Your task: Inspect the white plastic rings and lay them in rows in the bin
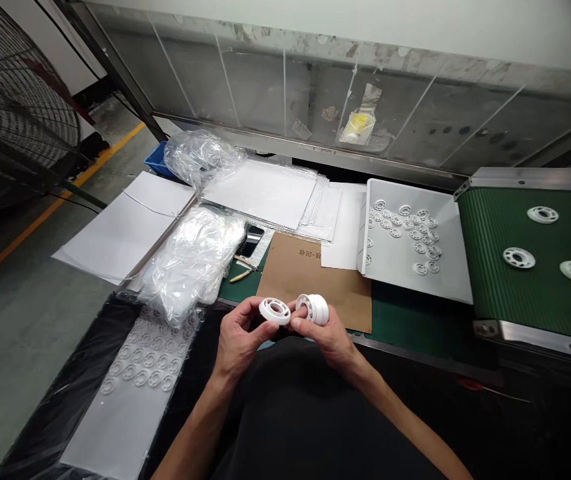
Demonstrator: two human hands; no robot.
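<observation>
Left hand (235, 337) is clamped on a single white ring (275, 321), whose rim is pinched between the thumb at the lower edge and the fingers at the left. The ring is held tilted, its face turned mostly upward and its centre hole left open to view.

Directly to its right, at nearly the same height, a short stack of rings (321, 310) is held, its slotted end turned leftward toward the single ring. The stack's long axis is laid roughly from left to right (so the two faces are not squarely opposed). Only a narrow gap is left between them, where fingertips are seen; whether ring and stack touch cannot be told.

By the right hand (333, 337) the stack is gripped from the right and below, the thumb laid along its front. More than one ring can be made out in it, though no sure count is given.

Beyond both hands, a brown sheet (333, 287) is laid on the bench (408, 317). Farther right, loose rings (404, 211) are scattered in a grey tray (395, 267), and three more rings (510, 261) are carried on a green belt (490, 213); the right hand is placed nearer to both.
</observation>
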